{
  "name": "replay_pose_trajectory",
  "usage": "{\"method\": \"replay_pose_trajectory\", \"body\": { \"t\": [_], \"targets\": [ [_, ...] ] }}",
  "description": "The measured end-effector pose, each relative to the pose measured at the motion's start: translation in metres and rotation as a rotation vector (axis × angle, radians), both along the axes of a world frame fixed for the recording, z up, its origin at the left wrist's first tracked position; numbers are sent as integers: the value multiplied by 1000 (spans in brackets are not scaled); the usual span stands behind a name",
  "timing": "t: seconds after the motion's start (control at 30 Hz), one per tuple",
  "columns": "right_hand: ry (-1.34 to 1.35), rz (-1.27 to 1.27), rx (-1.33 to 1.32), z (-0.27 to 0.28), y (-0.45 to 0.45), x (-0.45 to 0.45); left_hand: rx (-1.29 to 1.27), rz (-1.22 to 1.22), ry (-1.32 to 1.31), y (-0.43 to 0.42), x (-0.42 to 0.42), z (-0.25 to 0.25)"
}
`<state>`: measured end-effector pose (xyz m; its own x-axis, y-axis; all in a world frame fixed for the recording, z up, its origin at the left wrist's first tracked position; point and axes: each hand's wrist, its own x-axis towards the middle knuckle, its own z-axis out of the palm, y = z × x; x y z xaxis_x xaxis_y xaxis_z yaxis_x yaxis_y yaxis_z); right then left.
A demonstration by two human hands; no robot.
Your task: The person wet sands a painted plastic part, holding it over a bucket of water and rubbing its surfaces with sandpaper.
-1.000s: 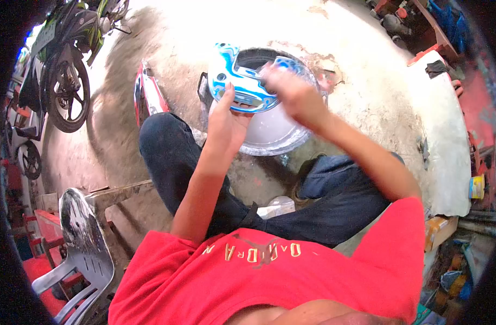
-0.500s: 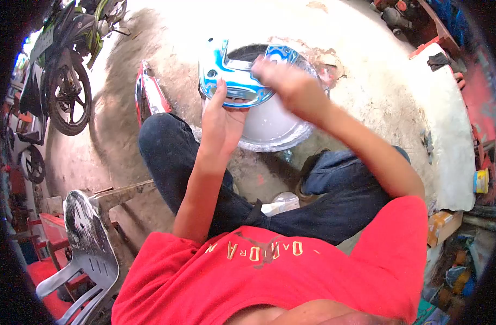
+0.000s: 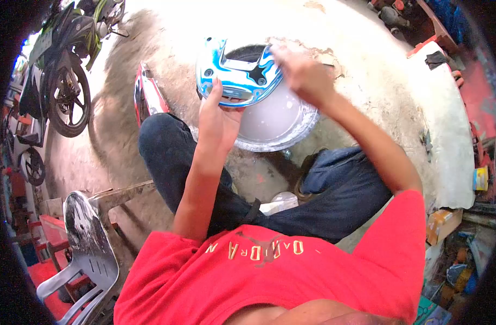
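The blue-and-white curved part is above the pale round basin, its near edge pinched in the grip of the left hand, thumb on top. The right hand is at its right prong, blurred, so I cannot tell its grip. Left of the basin, a red-and-white panel rests on the floor.
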<state>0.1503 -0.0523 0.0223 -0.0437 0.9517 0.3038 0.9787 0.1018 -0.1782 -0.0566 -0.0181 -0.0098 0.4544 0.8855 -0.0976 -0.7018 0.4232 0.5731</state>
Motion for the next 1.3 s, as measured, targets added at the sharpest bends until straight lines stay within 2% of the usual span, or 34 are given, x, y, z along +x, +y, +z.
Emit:
{"method": "replay_pose_trajectory", "body": {
  "t": [0.03,0.07,0.1,0.17,0.23,0.3,0.37,0.4,0.43,0.5,0.53,0.57,0.63,0.73,0.77,0.8,0.87,0.9,0.93,1.0,1.03,1.1,1.17,1.23,1.3],
  "targets": [
    [36,213,336,-26,-6,-8,-2,11,20,1,0,-3],
    [-33,351,314,-22,-18,-25,22,1,-11,3,-1,-7],
    [7,501,316,-12,-26,-38,34,-18,-33,6,0,-7],
    [-44,629,387,-15,-12,-17,47,-59,-68,4,-2,-7],
    [-7,265,322,-10,7,9,49,-42,-35,4,-2,-6],
    [8,-159,-291,16,5,14,63,-36,-8,1,-2,-4],
    [153,100,43,-10,-10,1,92,-33,70,5,1,-2],
    [88,290,255,-18,-15,-15,98,-31,116,4,0,-3],
    [146,386,275,-13,-21,-29,102,-44,104,4,0,-4],
    [307,313,245,-7,-17,-31,106,-78,83,4,1,-4],
    [472,206,207,1,-7,-24,117,-98,100,3,1,-3],
    [523,-5,161,14,-5,-17,122,-109,131,0,3,0],
    [575,-90,203,35,-2,-7,131,-129,191,-7,6,8],
    [529,128,275,20,8,-1,197,-247,322,-10,7,6],
    [399,272,362,9,11,-3,207,-288,375,-12,6,6],
    [278,402,319,6,10,-9,255,-312,451,-12,4,6],
    [12,605,315,3,3,-21,280,-260,420,-14,5,-1],
    [35,654,325,3,1,-24,292,-233,404,-14,5,-5],
    [34,615,315,4,4,-19,311,-257,372,-12,5,-6],
    [36,509,347,2,21,9,349,-376,472,-10,-5,4],
    [5,415,403,1,32,22,372,-434,520,-9,-8,10],
    [83,218,349,-7,32,32,380,-441,530,-12,-11,11],
    [114,432,208,5,3,-2,387,-444,523,-10,-12,10],
    [50,722,308,3,-12,-31,466,-349,471,-6,-10,-2],
    [-32,690,339,7,-2,-13,597,-294,493,-5,-11,-3]
  ]
}}
